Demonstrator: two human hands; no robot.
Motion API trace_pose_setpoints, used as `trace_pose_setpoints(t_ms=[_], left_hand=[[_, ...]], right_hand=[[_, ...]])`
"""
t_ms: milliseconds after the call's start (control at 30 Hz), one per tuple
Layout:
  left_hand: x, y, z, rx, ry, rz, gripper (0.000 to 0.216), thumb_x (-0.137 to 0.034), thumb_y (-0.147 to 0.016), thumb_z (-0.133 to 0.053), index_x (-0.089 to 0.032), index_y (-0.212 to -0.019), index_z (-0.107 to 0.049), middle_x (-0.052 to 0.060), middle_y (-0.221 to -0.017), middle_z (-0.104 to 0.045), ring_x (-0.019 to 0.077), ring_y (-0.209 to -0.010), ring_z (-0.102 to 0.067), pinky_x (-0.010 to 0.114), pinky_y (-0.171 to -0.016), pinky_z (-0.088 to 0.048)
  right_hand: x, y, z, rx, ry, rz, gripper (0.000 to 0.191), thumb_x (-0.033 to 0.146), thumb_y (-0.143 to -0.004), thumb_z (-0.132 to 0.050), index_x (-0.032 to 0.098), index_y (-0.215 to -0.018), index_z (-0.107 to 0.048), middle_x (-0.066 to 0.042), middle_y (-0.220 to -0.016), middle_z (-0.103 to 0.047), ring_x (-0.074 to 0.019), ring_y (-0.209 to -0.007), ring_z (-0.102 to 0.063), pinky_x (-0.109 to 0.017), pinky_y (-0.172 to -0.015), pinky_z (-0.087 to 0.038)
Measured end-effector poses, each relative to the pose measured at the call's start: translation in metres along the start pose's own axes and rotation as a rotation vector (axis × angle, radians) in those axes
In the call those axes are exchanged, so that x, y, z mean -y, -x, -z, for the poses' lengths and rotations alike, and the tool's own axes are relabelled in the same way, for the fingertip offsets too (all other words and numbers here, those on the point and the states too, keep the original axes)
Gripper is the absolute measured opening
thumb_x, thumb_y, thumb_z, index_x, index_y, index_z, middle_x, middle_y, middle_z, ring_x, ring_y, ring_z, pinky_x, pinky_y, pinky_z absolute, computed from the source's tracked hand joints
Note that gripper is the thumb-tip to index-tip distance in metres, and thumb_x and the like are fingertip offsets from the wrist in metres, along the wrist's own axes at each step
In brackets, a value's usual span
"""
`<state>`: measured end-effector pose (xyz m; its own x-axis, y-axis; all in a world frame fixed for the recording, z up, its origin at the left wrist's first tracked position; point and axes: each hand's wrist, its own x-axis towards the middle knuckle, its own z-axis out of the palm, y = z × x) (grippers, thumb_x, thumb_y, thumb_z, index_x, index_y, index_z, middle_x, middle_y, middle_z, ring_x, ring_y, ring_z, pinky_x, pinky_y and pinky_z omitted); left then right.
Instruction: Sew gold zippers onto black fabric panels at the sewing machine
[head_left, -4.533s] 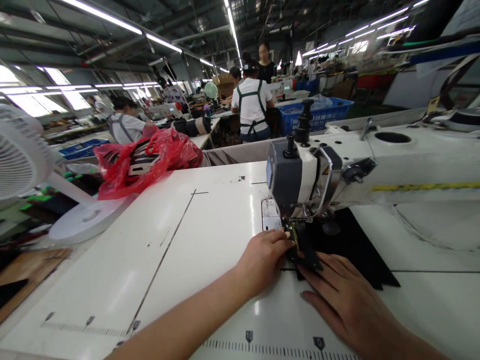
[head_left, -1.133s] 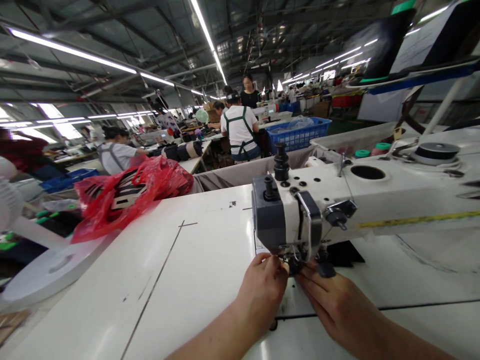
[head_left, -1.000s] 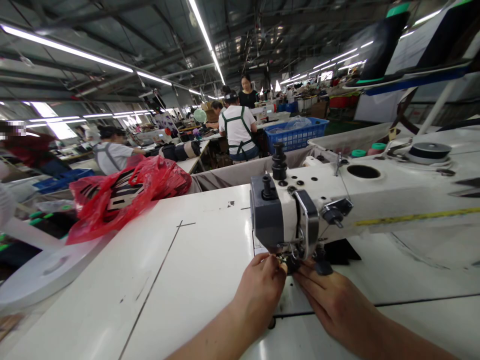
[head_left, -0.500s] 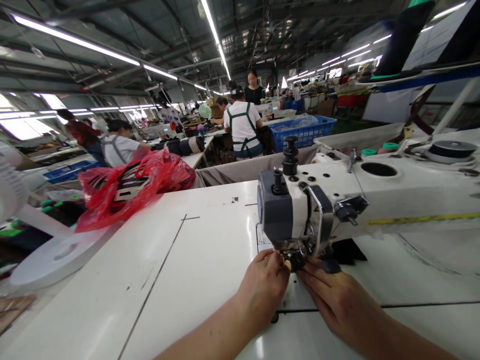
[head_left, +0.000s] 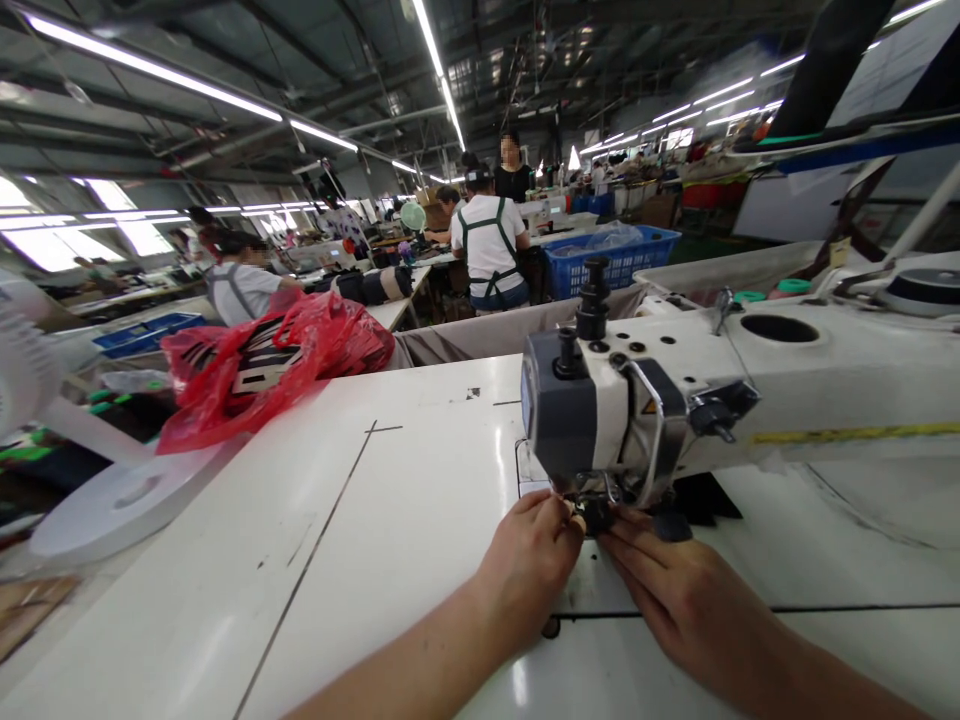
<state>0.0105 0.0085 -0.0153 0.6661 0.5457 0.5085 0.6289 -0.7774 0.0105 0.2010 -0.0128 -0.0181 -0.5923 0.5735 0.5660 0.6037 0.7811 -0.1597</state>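
The sewing machine head (head_left: 562,410), grey and white, stands over the bed in front of me. My left hand (head_left: 534,540) is closed in a pinch at the left side of the presser foot area (head_left: 596,512); what its fingertips hold is hidden. On the other side, my right hand (head_left: 675,575) lies with its fingers stretched out and its fingertips close under the needle area. Something small and dark sits between both sets of fingertips, too covered to name. Right of the machine head, a black piece with pointed edges (head_left: 709,500) lies on the bed.
White table (head_left: 420,520) with drawn lines extends left. A red plastic bag (head_left: 277,360) lies at its far left edge, near a white fan (head_left: 97,490). Beyond are a blue crate (head_left: 611,258) and a person in a white shirt (head_left: 489,250). Yellow measuring tape (head_left: 855,436) runs along the machine arm.
The whole view has shifted slightly, so the machine appears a little further right. Both hands keep nearly the same place at the presser foot. A person at the far left has moved.
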Motion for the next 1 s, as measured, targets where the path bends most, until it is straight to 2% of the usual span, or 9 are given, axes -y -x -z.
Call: trace_pose_setpoints(t_ms=[300, 500, 700, 1000], left_hand=[[0.0001, -0.0007, 0.001, 0.006, 0.0, 0.019, 0.017, -0.008, -0.086, -0.043, -0.012, -0.084, -0.059, 0.007, -0.077, -0.06, 0.0192, -0.081, -0.059, 0.033, -0.08, -0.052], [0.0006, 0.0019, -0.0008, -0.008, 0.009, 0.013, 0.011, -0.008, -0.084, -0.048, -0.012, -0.083, -0.059, 0.007, -0.079, -0.061, 0.0185, -0.086, -0.059, 0.031, -0.086, -0.05], [0.0014, 0.0013, -0.0009, 0.013, -0.001, 0.019, 0.01, -0.008, -0.082, -0.05, -0.012, -0.084, -0.059, 0.007, -0.078, -0.061, 0.0186, -0.082, -0.059, 0.033, -0.085, -0.051], [0.0025, 0.0022, -0.0023, 0.015, 0.029, 0.026, 0.015, -0.008, -0.084, -0.046, -0.012, -0.083, -0.06, 0.007, -0.078, -0.06, 0.0186, -0.083, -0.06, 0.033, -0.084, -0.051]], right_hand=[[-0.0011, 0.0004, -0.0001, -0.011, 0.012, -0.012, 0.041, 0.002, -0.081, -0.038, 0.013, -0.114, -0.059, -0.012, -0.108, -0.066, -0.0208, -0.102, -0.062, -0.034, -0.087, -0.053], [-0.0026, 0.0022, -0.0003, 0.012, -0.006, -0.032, 0.037, 0.005, -0.084, -0.039, 0.014, -0.114, -0.06, -0.011, -0.108, -0.066, -0.0198, -0.101, -0.062, -0.033, -0.089, -0.052], [-0.0027, 0.001, -0.0003, 0.006, 0.012, -0.034, 0.037, 0.005, -0.084, -0.039, 0.014, -0.113, -0.061, -0.011, -0.106, -0.067, -0.0206, -0.1, -0.062, -0.034, -0.088, -0.053], [-0.0033, 0.001, -0.0001, 0.027, 0.009, -0.016, 0.04, 0.004, -0.084, -0.039, 0.013, -0.118, -0.057, -0.013, -0.114, -0.063, -0.0207, -0.109, -0.058, -0.035, -0.093, -0.05]])
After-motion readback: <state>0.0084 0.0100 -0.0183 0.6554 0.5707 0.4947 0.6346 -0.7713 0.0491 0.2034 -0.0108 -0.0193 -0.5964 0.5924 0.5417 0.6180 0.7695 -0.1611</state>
